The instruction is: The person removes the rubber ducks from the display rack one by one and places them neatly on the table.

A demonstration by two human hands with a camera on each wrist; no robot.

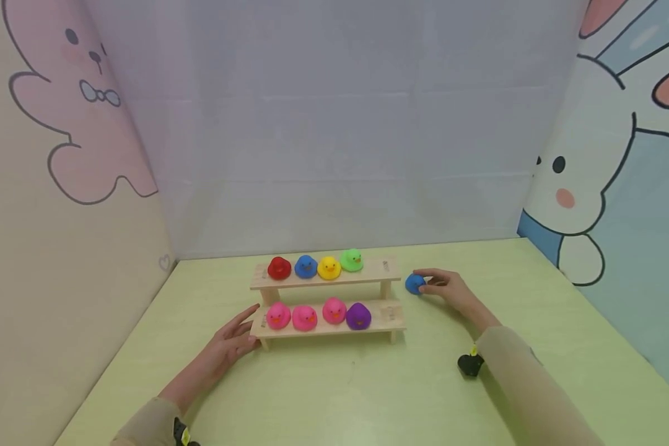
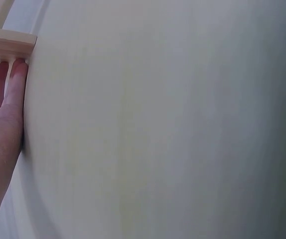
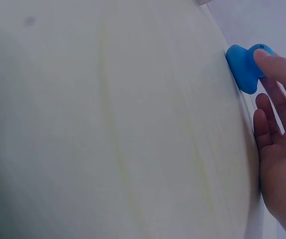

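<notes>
Right of a two-step wooden stand, my right hand pinches a blue rubber duck between thumb and fingers, low over the table. In the right wrist view the thumb lies on the head of the blue duck. My left hand is at the left end of the lower step, its fingers extended. The left wrist view has those fingertips right at the wooden end piece. On the upper step sit a red duck, another blue one, a yellow one and a green one.
Three pink ducks, one of them the middle pink duck, and a purple duck line the lower step. The pale green table meets a white back wall, with cartoon-printed walls on both sides.
</notes>
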